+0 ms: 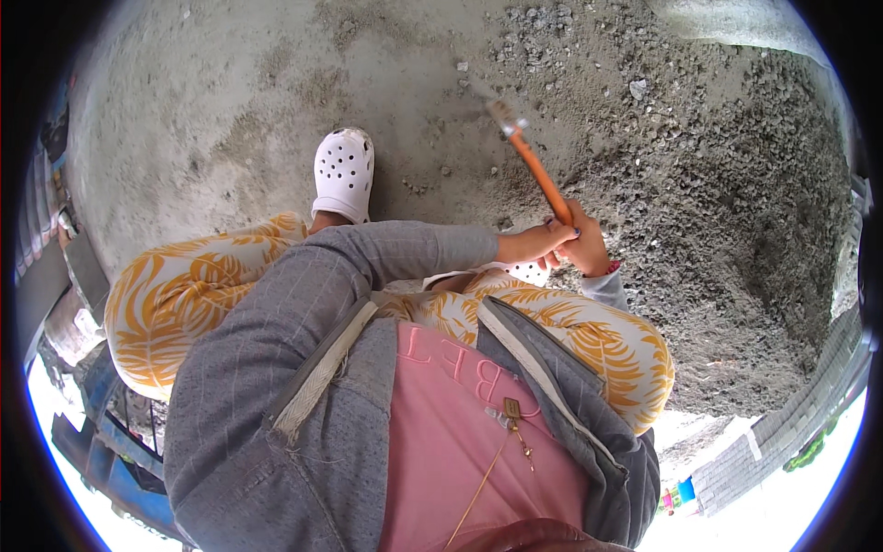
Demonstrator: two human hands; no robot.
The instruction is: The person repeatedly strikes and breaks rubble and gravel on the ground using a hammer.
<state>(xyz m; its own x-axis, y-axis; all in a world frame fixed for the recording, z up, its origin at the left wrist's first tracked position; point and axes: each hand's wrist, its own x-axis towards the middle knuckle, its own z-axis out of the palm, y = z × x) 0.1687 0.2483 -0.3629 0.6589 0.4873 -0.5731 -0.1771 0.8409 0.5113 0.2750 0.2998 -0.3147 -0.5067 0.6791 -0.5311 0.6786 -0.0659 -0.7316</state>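
A tool with a long orange handle (pixel 541 177) slants up and to the left from my hands. Its metal head (pixel 501 112) is smeared by motion, so its exact kind is unclear. My right hand (pixel 587 241) is closed around the lower end of the handle. Coming across from the left, my left hand (pixel 535 243) is closed against the same end, its fingers meeting those of the right. The handle's butt is hidden between them. Beneath the tool lies grey, dusty ground (pixel 414 101), with a few pale stones near its head.
Dark, loose gravel (pixel 717 212) spreads over the right side. A pale sheet or slab (pixel 745 23) lies at the far right. My white clog (pixel 344 175) rests on the ground left of the tool; the other clog (pixel 526 272) is partly hidden below my hands. Blue metal parts (pixel 120 451) show at lower left.
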